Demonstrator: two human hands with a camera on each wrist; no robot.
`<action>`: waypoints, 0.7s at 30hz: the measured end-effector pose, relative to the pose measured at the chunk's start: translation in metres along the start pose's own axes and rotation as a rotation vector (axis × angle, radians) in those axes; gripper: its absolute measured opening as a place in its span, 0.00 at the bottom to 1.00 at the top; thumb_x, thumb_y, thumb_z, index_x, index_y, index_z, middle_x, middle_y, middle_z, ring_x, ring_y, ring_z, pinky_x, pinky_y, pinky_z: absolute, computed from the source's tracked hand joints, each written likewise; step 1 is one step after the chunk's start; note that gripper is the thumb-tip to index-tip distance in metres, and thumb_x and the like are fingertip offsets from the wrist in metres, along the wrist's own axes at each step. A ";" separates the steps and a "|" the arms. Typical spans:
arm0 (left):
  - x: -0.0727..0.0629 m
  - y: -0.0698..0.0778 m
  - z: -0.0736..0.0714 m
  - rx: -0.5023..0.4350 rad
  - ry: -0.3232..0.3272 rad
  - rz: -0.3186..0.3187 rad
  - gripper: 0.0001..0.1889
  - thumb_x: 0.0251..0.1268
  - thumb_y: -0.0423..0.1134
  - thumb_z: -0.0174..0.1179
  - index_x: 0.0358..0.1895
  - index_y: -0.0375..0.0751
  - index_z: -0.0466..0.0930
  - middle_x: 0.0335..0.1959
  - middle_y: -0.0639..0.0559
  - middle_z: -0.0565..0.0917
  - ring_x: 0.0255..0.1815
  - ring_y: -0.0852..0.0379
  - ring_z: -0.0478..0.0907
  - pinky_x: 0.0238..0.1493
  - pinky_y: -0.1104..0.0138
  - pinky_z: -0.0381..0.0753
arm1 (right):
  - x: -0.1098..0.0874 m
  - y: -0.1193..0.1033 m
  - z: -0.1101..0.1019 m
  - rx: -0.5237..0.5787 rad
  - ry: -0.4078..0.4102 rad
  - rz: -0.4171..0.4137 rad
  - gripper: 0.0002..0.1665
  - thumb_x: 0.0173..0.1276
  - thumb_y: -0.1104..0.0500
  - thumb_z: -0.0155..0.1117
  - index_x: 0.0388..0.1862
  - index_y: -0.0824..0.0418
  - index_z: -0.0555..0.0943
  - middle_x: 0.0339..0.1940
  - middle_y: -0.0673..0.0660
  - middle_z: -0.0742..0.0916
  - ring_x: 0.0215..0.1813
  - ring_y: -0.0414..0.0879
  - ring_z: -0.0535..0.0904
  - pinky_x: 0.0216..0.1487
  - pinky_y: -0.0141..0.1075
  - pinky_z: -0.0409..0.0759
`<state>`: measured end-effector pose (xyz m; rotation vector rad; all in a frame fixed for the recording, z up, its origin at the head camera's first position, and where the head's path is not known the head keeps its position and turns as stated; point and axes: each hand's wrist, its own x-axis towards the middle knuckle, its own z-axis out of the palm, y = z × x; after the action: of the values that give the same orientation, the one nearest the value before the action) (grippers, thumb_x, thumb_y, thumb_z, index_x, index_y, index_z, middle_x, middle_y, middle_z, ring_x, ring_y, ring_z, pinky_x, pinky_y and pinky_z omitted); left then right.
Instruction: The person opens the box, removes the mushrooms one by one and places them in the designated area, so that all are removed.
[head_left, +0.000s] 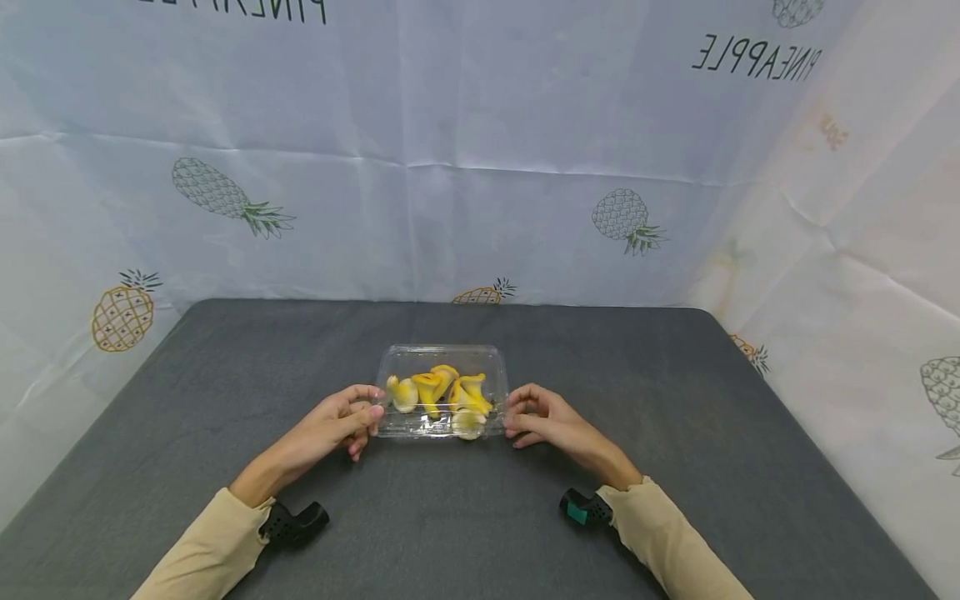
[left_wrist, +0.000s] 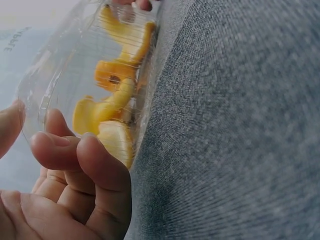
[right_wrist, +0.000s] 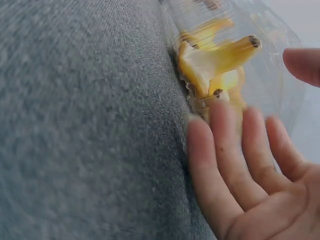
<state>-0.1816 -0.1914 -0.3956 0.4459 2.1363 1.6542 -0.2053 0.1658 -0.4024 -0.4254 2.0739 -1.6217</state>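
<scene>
A clear plastic clamshell box [head_left: 408, 360] stands on the dark table with its lid down. Several yellow mushrooms [head_left: 427, 385], pale at the stems, lie inside it. At the box's left side my left hand [head_left: 330, 427] pinches the rim between thumb and forefinger, the other fingers curled, as the left wrist view shows. My right hand [head_left: 558, 425] is at the opposite side. In the right wrist view its fingers [right_wrist: 227, 155] are nearly straight with their tips at the side wall, and the thumb stands apart near the lid.
The grey-black cloth-covered table [head_left: 450, 525] extends on all sides of the box. White curtains [head_left: 510, 100] printed with pineapples hang behind it and along the sides. A black wrist device [head_left: 292, 523] sits on the left wrist, another [head_left: 588, 507] on the right.
</scene>
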 end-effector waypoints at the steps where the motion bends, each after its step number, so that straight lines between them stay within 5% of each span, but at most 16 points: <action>1: 0.000 0.000 0.000 0.000 0.000 -0.001 0.28 0.79 0.45 0.50 0.66 0.25 0.55 0.32 0.47 0.76 0.21 0.62 0.71 0.28 0.63 0.83 | 0.000 0.000 0.000 -0.002 0.014 -0.018 0.27 0.72 0.55 0.63 0.63 0.66 0.67 0.55 0.62 0.79 0.49 0.49 0.84 0.50 0.44 0.88; 7: -0.001 0.001 0.000 -0.001 0.008 -0.008 0.28 0.79 0.45 0.50 0.67 0.26 0.55 0.33 0.46 0.76 0.22 0.62 0.71 0.28 0.63 0.83 | -0.002 -0.002 0.002 -0.010 0.046 -0.161 0.44 0.69 0.60 0.66 0.79 0.56 0.56 0.76 0.66 0.64 0.67 0.63 0.75 0.59 0.45 0.85; 15: -0.002 0.003 0.000 0.015 0.025 -0.024 0.27 0.79 0.47 0.50 0.66 0.29 0.56 0.36 0.43 0.78 0.24 0.59 0.75 0.27 0.63 0.83 | -0.002 -0.002 0.004 -0.026 0.034 -0.255 0.44 0.69 0.65 0.65 0.79 0.60 0.57 0.80 0.63 0.59 0.74 0.68 0.66 0.60 0.41 0.84; 21: -0.003 0.004 0.000 0.023 0.033 -0.029 0.27 0.81 0.50 0.46 0.67 0.30 0.57 0.40 0.40 0.78 0.30 0.55 0.78 0.31 0.61 0.85 | -0.002 -0.003 0.004 -0.040 0.053 -0.253 0.42 0.71 0.63 0.64 0.79 0.59 0.57 0.82 0.60 0.57 0.76 0.67 0.62 0.64 0.48 0.82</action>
<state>-0.1791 -0.1923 -0.3915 0.3958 2.1773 1.6332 -0.2015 0.1629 -0.3997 -0.6891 2.1660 -1.7517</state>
